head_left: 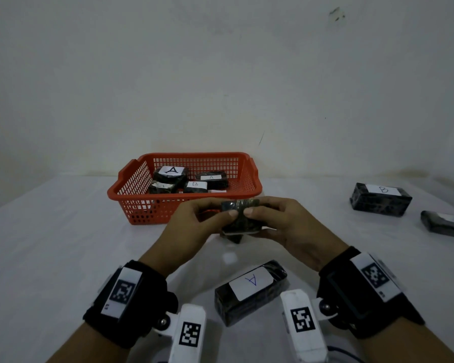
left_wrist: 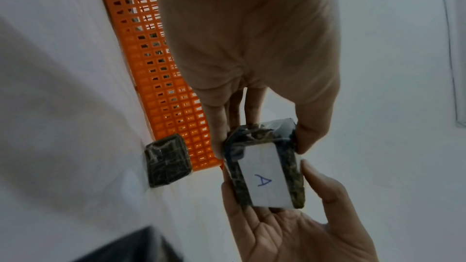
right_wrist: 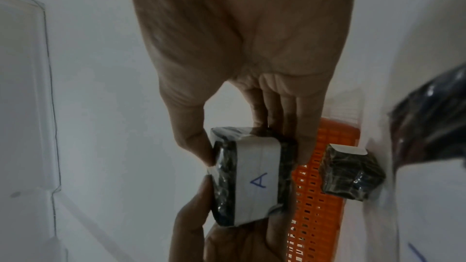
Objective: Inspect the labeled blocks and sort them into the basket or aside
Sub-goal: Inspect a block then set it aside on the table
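Both hands hold one dark wrapped block (head_left: 240, 216) in the air just in front of the orange basket (head_left: 142, 208). The left hand (head_left: 194, 226) pinches its left end between thumb and fingers, and the right hand (head_left: 286, 224) grips the right end the same way, the two thumbs almost meeting on top. From the head view the block's label faces down and away; the wrist views show it is a white label with a blue "A" (left_wrist: 263, 179), turned toward the palms. The basket sits on the white surface (head_left: 50, 244) near the wall and holds several wrapped blocks, among them one marked "A" (head_left: 172, 171), a smaller "A" (head_left: 211, 177) and a "B" (head_left: 195, 185). Another small block (left_wrist: 167, 163) lies on the surface just in front of the basket wall, under the held one; its label is hard to read. Nearer the person, between the wrists, lies a larger block labelled "A" (head_left: 250, 289). Off to the right, well apart from the basket, lie a "B" block (head_left: 380, 199) and a further dark block (head_left: 446, 224) cut by the frame edge.
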Demonstrator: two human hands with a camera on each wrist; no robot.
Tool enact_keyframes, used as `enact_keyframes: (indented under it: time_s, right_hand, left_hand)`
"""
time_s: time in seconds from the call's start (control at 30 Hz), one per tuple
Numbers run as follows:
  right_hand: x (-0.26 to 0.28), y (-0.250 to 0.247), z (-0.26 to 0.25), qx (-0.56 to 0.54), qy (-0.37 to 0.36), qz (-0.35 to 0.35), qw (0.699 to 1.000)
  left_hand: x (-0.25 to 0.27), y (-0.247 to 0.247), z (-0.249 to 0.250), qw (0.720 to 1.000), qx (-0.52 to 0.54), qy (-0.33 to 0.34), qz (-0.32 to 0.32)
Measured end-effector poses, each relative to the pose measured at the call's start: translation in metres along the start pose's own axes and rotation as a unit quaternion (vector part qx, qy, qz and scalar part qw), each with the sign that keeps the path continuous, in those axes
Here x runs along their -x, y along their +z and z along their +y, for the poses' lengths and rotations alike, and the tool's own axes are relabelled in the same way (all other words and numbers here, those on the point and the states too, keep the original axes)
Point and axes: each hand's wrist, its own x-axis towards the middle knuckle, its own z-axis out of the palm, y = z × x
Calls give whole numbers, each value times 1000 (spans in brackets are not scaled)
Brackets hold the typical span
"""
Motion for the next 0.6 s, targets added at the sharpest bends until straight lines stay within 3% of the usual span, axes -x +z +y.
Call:
enact_keyframes:
  time_s: [0.27,0.37,0.6]
  right_hand:
    - [-2,4,4,-21,-26,-13,999]
    - [-2,3,5,-25,-33,-33,999]
    - [-4,-4,6,31,-64,-30,997]
  left_hand:
    - [1,-1,0,999,27,3,-19]
    - [0,-3,0,1000,15,12,7]
    - [1,-4,2,999,32,-13,-6]
